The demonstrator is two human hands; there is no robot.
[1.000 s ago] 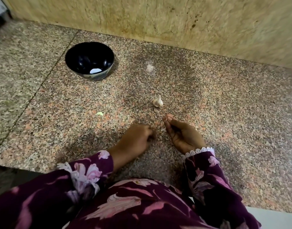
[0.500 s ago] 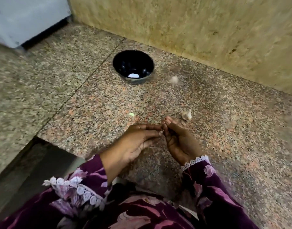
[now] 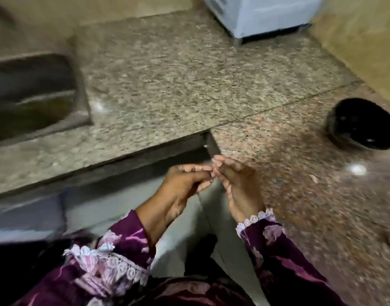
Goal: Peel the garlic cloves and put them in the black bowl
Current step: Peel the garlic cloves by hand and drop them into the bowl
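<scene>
Both hands meet at the centre of the frame, over the worktop's (image 3: 278, 184) front edge. The left hand (image 3: 180, 186) has its fingers curled in, tips pinched against those of the right hand (image 3: 236, 184), whose fingers are likewise bent together. Whatever they pinch is hidden between the fingertips; it is probably a garlic clove being peeled, but the blurred picture does not show it, so I cannot tell what either hand has hold of.

The black bowl (image 3: 361, 124) stands at the right edge of the frame, well apart from the hands. A pale spot (image 3: 357, 170) lies on the worktop below it, too blurred to name. A sink (image 3: 35, 91) fills the upper left.

The risk lies in where the hands work: partly off the edge, above the lap. A clove slipping from the pinch could drop past the worktop. The bowl sits far to the side, so a hurried carry could miss its rim.
</scene>
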